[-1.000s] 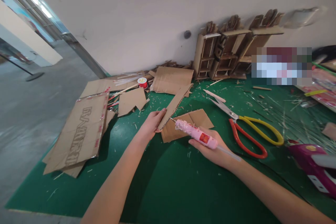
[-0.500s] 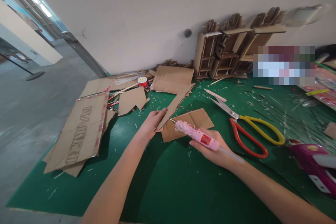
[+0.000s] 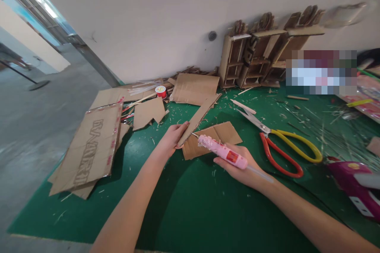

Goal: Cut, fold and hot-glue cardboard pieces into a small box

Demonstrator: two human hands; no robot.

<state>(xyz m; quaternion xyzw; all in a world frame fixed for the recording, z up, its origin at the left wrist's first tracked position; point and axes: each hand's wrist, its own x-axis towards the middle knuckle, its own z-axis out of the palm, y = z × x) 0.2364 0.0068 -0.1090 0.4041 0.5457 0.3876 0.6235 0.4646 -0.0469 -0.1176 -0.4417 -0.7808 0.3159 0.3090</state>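
A narrow cardboard strip (image 3: pixel 199 120) is pinched at its lower end by my left hand (image 3: pixel 173 138), with its far end tilted up and to the right. My right hand (image 3: pixel 237 164) is wrapped round a pink hot glue gun (image 3: pixel 222 151), with a clear glue stick jutting from its back. The gun's metal nozzle is at the strip's lower edge, close to my left fingers; whether it touches, I cannot tell. Beneath the strip and nozzle, a creased cardboard piece (image 3: pixel 219 138) lies on the green table (image 3: pixel 208 213).
Scissors (image 3: pixel 267 129) with red and yellow handles lie open to the right, near a purple device (image 3: pixel 354 185). Cardboard sheets (image 3: pixel 89 146) are stacked at left. A red spool (image 3: pixel 160 92), scraps and cardboard shelf-like structures (image 3: pixel 252 61) stand along the wall.
Almost nothing differs. Both hands, the strip and the glue gun hold nearly the same place, with only a very slight shift of the view.
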